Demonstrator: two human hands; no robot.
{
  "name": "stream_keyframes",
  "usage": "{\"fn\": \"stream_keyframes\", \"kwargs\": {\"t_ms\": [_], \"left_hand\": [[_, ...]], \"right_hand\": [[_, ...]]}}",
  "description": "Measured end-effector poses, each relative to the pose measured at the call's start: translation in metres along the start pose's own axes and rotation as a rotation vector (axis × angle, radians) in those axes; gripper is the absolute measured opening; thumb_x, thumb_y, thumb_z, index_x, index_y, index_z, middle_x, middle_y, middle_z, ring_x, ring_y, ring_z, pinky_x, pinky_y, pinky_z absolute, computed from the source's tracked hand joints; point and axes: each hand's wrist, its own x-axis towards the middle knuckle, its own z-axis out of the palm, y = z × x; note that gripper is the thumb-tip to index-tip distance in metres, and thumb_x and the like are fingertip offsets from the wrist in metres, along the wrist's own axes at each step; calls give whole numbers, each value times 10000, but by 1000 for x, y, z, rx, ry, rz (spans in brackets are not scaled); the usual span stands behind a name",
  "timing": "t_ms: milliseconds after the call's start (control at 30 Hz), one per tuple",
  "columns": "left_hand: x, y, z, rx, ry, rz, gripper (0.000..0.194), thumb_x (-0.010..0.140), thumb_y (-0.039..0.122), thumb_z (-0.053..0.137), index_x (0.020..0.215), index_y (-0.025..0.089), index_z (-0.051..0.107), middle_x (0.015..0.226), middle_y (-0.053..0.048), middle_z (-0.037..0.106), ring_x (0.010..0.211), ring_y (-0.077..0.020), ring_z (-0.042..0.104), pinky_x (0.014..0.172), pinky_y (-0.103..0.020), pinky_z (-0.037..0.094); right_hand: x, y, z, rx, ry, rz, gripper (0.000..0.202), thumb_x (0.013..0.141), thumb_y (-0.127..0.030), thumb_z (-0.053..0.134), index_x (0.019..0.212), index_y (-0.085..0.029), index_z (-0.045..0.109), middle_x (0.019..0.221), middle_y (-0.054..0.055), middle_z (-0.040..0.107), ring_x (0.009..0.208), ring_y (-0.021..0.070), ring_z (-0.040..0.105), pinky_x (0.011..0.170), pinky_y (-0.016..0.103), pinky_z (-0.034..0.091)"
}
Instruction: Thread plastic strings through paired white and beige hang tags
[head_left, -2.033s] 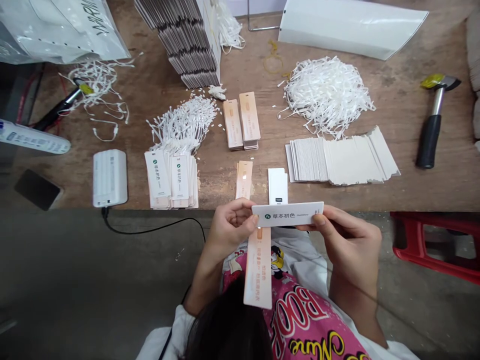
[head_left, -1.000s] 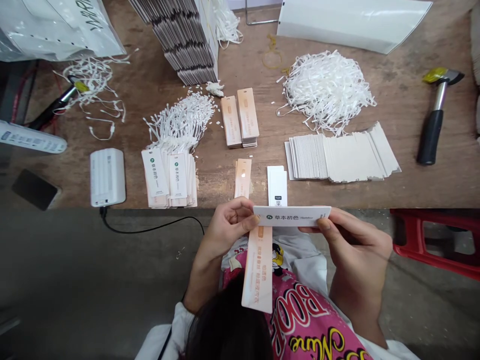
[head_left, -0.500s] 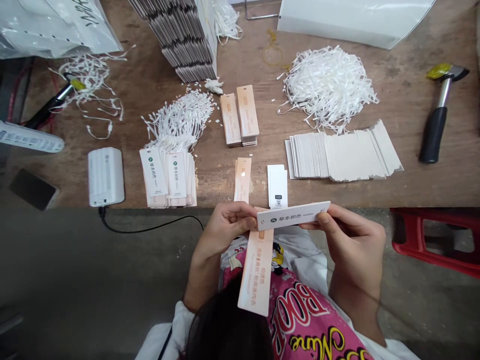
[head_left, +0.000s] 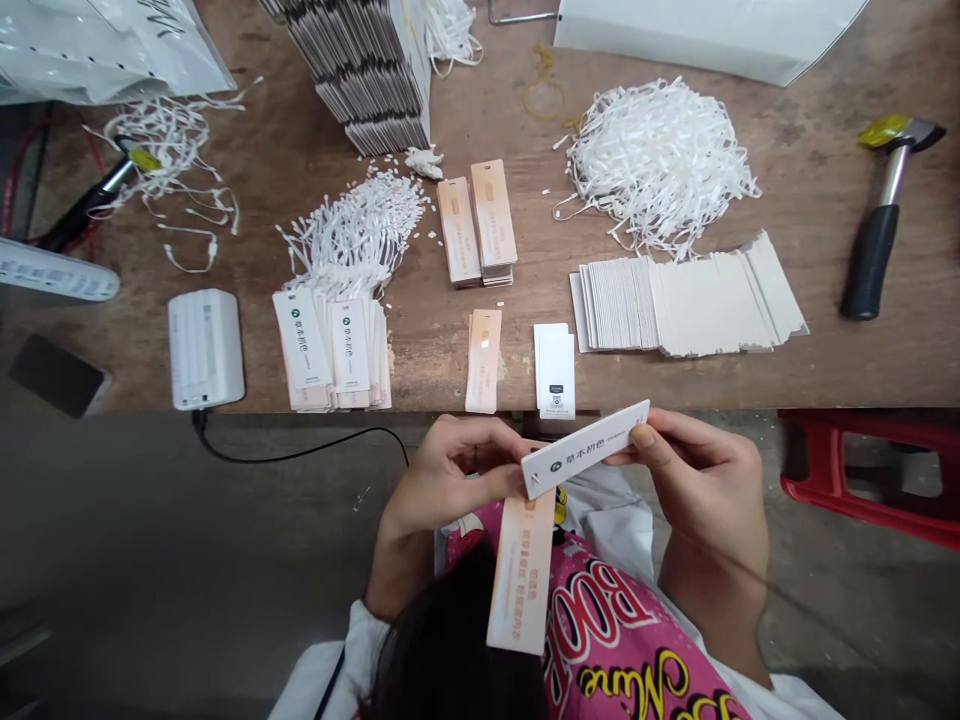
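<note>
One wooden table (head_left: 795,200) runs under all of it. Left of the string heap (head_left: 664,165), and reaching farther back, stands one tall card stack (head_left: 367,80), squared up probably to save space. On the heap's near side lies one card row (head_left: 690,305), fanned sideways, likely so single cards slip off easily; too many to count.

Two hammers flank the heap: the right hammer (head_left: 874,240) nearby, the left hammer (head_left: 94,205) well apart, both perhaps parked clear of the handwork.

Two hands are on the heap's near side, past the card row. The right hand (head_left: 697,470) pinches the far end of one white tag (head_left: 589,450), slanting it, it seems, to bring the holed end to the left hand (head_left: 450,475). There one orange tag (head_left: 523,575) sticks out underneath; whether the left fingertips clamp it, the white tag or both, I cannot tell.

Left of the heap sit three orange stacks (head_left: 493,220), two paired and one nearer, plus one little white pile (head_left: 555,370), presumably all kept within reach. Farther left, one tag bundle (head_left: 330,345) shows two white faces, its strings (head_left: 360,230) trailing away, maybe against tangling.
</note>
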Motion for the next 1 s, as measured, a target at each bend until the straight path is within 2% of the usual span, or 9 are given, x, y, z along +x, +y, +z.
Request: {"fn": "stream_keyframes", "kwargs": {"t_ms": [200,467,600,700,800,933,1000], "left_hand": [[-7,5,8,196,85,112,161,714,40,713,772,189,736,746,-8,758,571,-92,685,490,-95,501],[-3,-2,7,363,170,76,126,705,58,646,748,154,715,653,-23,714,496,-104,629,443,-152,484],[0,-6,-2,378,316,76,53,700,111,682,700,163,694,559,12,649,441,-69,554,403,-132,416],[10,-7,-18,432,516,91,56,694,193,735,737,164,714,617,-9,682,510,-91,599,445,-152,455],[32,6,-44,504,804,179,130,691,234,751,793,157,731,675,-23,707,569,-109,624,499,-186,489],[75,48,-89,747,1055,399,141,725,223,729,836,138,747,747,-23,734,643,-144,644,594,-264,527],[98,74,-108,918,1122,476,109,731,150,705,829,132,751,784,-3,751,723,-166,665,743,-314,540]], "right_hand": [[-3,-2,-3,8,-12,48,114,781,-256,764,894,-243,769,755,-4,756,605,108,698,590,169,593],[0,-6,-9,21,71,16,139,740,-261,796,874,-233,772,677,1,739,593,117,691,591,182,580],[8,-10,-20,62,94,-9,107,711,-275,810,784,-208,770,605,4,713,535,111,666,558,170,558],[12,-11,-28,71,139,-38,103,708,-265,805,772,-195,766,598,19,711,534,116,664,556,171,551],[13,-10,-32,76,151,-40,122,713,-277,796,798,-193,767,612,35,719,555,137,681,567,189,558],[11,-6,-31,82,176,-14,145,682,-277,814,783,-185,768,609,43,715,535,144,673,558,207,560],[10,-5,-31,105,185,12,126,683,-254,815,779,-186,770,625,41,715,523,137,664,551,207,558]]}}
